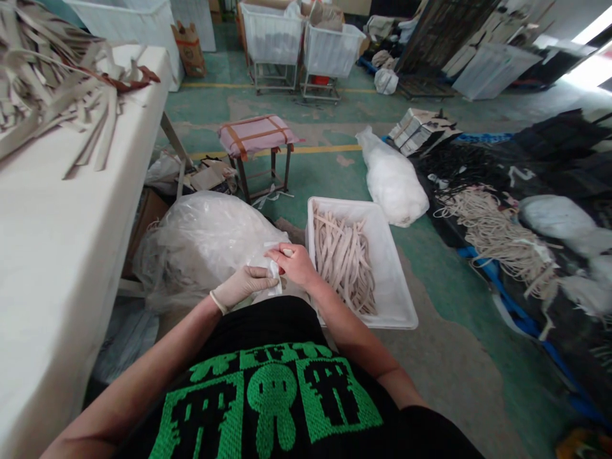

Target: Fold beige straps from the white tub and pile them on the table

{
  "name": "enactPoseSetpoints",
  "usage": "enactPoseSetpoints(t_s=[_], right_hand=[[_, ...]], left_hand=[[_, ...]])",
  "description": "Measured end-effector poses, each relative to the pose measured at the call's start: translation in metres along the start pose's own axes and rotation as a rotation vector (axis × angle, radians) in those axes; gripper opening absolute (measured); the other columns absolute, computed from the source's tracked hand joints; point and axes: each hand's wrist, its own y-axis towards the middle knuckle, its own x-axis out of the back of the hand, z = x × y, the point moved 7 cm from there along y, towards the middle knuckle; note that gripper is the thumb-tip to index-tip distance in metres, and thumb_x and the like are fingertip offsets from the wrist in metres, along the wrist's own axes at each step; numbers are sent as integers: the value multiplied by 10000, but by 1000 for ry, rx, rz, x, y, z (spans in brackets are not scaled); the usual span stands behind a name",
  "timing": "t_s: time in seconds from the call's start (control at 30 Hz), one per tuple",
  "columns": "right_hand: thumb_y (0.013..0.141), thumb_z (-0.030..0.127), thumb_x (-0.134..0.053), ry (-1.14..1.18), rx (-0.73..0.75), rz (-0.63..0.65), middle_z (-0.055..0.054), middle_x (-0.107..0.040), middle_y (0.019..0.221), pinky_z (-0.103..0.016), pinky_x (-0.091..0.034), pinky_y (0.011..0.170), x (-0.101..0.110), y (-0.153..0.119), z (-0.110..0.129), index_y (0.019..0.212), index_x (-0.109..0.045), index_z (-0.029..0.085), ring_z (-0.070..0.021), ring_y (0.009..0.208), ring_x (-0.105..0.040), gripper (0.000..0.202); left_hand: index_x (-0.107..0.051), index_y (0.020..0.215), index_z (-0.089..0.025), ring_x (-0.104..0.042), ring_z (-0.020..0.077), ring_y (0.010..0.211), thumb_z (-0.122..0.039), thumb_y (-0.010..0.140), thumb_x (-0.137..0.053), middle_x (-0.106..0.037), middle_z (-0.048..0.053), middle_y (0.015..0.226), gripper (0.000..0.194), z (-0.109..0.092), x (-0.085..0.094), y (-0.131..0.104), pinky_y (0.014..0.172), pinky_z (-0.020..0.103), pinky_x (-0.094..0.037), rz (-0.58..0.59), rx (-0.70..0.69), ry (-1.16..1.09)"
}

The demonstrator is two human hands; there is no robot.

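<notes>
My left hand (243, 285), in a pale glove, pinches the lower end of a small white strip (274, 275) in front of my waist. My right hand (295, 264), bare, is closed at the strip's upper end, with a small pale piece showing between its fingers. The two hands are close together. Right of them, a white plastic bin (394, 280) holds many beige straps (342, 255). Just beyond my hands, a large clear plastic bag (215, 223) lies on the floor.
A white-covered table (52, 255) with beige straps stands at left. Ahead is a stool with a pink cushion (258, 134). A white sack (394, 182) lies beyond the bin. Bundles of cord (497, 236) rest on dark material at right. Wheeled white bins (272, 38) stand at the back.
</notes>
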Motion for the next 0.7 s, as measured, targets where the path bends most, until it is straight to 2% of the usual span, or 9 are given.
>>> enactPoseSetpoints(t_s=[0.1,0.17,0.3,0.37,0.43,0.5,0.6,0.7], right_hand=[[856,433,-689,26,1,-11,49,-524,476,-212,-360,502,-1,0,0,813,-761,166,-95,488,-486,280],[879,484,-648,138,1,-4,45,-534,488,-210,-379,489,-2,2,-3,862,-758,167,-96,473,-492,335],[895,591,-601,529,-11,-11,16,-666,673,-211,-458,482,1,6,-10,1026,-709,183,-60,419,-431,442],[874,580,-652,700,-29,2,-11,-724,810,-220,-507,522,2,6,-12,1056,-692,197,-56,447,-479,426],[856,549,-700,840,-38,51,-39,-749,939,-242,-557,610,0,4,-9,1063,-690,208,-93,581,-617,399],[857,524,-718,939,-14,113,-55,-749,1045,-274,-586,730,-5,2,-1,1076,-695,216,-146,783,-702,379],[879,497,-709,1009,35,143,-58,-742,1113,-316,-573,886,-10,0,11,1082,-695,224,-180,974,-705,341],[897,504,-682,1015,40,108,-64,-738,1120,-336,-544,962,-11,3,16,1090,-682,220,-187,1033,-687,344]], left_hand=[[-824,786,-154,-678,230,748,-400,634,-875,-777,105,798,294,4,-6,0,770,353,-520,17,31,-120],[-829,818,-145,-697,244,805,-391,623,-887,-787,121,850,319,7,-8,1,818,361,-523,-5,25,-141],[-828,816,-169,-690,228,792,-408,596,-905,-787,87,844,333,8,4,4,827,356,-519,-144,-47,-173],[-827,811,-186,-681,212,772,-419,595,-903,-786,63,838,327,7,13,5,828,351,-513,-232,-92,-158],[-826,801,-193,-674,201,770,-417,589,-904,-784,49,828,319,5,19,5,842,342,-505,-293,-133,-106],[-825,811,-194,-675,200,791,-412,593,-900,-786,47,846,318,3,18,5,856,338,-502,-304,-162,-74],[-822,815,-185,-673,204,793,-412,616,-886,-783,46,842,308,3,8,8,852,345,-509,-254,-166,-71],[-822,801,-179,-669,208,773,-409,609,-892,-779,41,800,308,3,-3,9,856,357,-516,-195,-156,-87]])
